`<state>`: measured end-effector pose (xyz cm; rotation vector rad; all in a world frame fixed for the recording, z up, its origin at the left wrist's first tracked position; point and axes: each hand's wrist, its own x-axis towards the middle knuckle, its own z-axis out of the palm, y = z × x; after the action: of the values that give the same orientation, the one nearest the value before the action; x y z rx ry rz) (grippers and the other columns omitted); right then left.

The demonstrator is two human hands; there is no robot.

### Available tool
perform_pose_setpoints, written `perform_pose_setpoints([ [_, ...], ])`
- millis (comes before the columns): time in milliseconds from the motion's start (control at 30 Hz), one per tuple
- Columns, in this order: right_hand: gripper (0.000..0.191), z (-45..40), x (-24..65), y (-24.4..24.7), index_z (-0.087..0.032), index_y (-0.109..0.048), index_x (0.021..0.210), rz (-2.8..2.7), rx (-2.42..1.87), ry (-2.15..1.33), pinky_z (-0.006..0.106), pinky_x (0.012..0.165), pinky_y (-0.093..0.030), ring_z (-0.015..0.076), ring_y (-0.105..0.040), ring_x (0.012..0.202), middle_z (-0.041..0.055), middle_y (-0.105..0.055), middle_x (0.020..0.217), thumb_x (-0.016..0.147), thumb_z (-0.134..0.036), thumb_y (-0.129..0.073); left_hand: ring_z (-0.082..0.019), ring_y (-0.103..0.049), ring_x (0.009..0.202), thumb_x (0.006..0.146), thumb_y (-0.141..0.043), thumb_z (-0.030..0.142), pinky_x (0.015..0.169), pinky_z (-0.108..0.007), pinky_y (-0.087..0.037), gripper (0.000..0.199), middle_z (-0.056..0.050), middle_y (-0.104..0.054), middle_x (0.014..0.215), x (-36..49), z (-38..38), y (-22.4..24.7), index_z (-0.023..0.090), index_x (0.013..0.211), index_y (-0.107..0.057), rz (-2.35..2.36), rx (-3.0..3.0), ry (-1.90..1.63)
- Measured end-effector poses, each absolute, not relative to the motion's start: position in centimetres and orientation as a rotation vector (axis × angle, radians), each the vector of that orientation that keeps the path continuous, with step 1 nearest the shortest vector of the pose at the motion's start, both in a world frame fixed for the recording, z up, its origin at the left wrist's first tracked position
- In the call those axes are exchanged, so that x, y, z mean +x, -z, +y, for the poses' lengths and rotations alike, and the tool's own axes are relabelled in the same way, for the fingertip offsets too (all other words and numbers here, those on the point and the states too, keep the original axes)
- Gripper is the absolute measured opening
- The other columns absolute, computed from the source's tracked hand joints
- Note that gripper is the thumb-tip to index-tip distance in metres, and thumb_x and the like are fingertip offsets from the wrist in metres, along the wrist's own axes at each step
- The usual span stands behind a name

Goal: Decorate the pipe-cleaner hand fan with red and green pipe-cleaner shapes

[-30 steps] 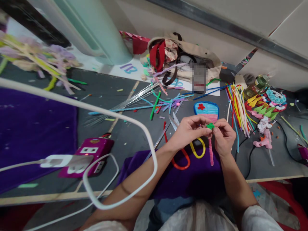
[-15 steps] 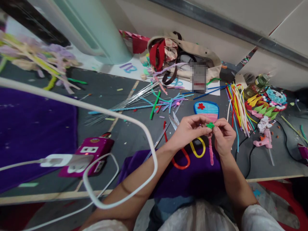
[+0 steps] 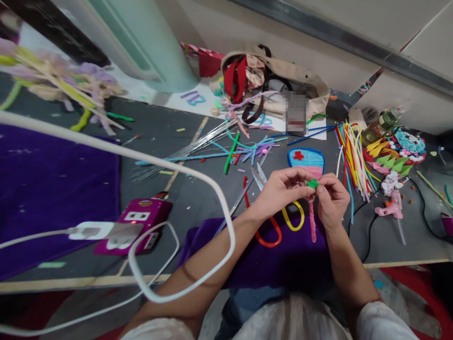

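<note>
A small green flower shape is pinched between the fingertips of my left hand and my right hand. Both hands are closed around it, close together. Just behind them lies a flat blue and pink piece with a dark blue edge and a red flower on it. A fuzzy pink stem extends downward between my wrists; its upper end is hidden by my fingers. Scissors with red and yellow handles lie partly under my left hand.
Bundled coloured pipe cleaners lie right of centre, near a pink glue gun. A magenta power strip sits at the left, crossed by a white cable. Behind stands a beige bag. Purple cloth lies below my hands.
The whole view has shifted slightly, so objects appear a little farther right. Both hands keep their hold on the green flower shape, with hardly any change in finger position.
</note>
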<state>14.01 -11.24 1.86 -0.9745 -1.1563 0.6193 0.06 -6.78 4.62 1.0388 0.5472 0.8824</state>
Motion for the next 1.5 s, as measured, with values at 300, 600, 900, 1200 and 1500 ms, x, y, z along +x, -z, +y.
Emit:
perform_pose_setpoints([
  [300,0.009,-11.43,13.98,-2.09,-0.022,-0.066,0.083,-1.153,-1.029,-0.615,0.023,0.056,-0.050,0.0099,-0.057,0.064,-0.0012,-0.058,0.079,0.085,-0.030,-0.068,-0.013,-0.066,0.063,0.069,-0.082,0.026,0.064,-0.025,-0.052,0.029,-0.001,-0.069,0.073,0.06,-6.74,-4.68,0.012,0.090,-0.068,0.531,1.036,-0.880],
  [600,0.009,-11.49,13.92,-2.16,-0.022,-0.066,0.083,-1.148,-1.048,-0.617,0.024,0.055,-0.051,0.0103,-0.057,0.064,-0.0006,-0.057,0.079,0.084,-0.031,-0.067,-0.013,-0.065,0.065,0.069,-0.082,0.027,0.066,-0.026,-0.052,0.029,-0.001,-0.070,0.074,0.03,-6.80,-4.71,0.013,0.090,-0.069,0.550,1.042,-0.881],
  [900,0.002,-11.35,13.90,-1.95,-0.023,-0.067,0.085,-1.139,-0.977,-0.634,0.022,0.055,-0.050,0.0093,-0.057,0.065,-0.0012,-0.057,0.080,0.085,-0.025,-0.067,-0.013,-0.064,0.066,0.068,-0.083,0.028,0.065,-0.025,-0.051,0.028,-0.001,-0.069,0.073,0.04,-6.77,-4.52,0.013,0.089,-0.070,0.570,1.060,-0.890],
  [1200,0.006,-11.42,13.93,-1.97,-0.022,-0.066,0.082,-1.147,-1.051,-0.605,0.025,0.057,-0.051,0.0122,-0.058,0.069,0.0001,-0.057,0.080,0.085,-0.028,-0.067,-0.013,-0.065,0.062,0.067,-0.085,0.027,0.062,-0.024,-0.052,0.029,0.000,-0.068,0.068,0.14,-6.82,-4.49,0.013,0.086,-0.067,0.537,0.993,-0.874],
  [1500,0.003,-11.43,13.92,-2.11,-0.022,-0.067,0.084,-1.165,-1.058,-0.607,0.025,0.057,-0.050,0.0124,-0.058,0.069,0.0005,-0.057,0.079,0.086,-0.024,-0.065,-0.012,-0.065,0.060,0.061,-0.088,0.026,0.061,-0.023,-0.054,0.034,0.001,-0.068,0.070,0.18,-6.54,-4.18,0.013,0.084,-0.067,0.555,0.935,-0.871],
])
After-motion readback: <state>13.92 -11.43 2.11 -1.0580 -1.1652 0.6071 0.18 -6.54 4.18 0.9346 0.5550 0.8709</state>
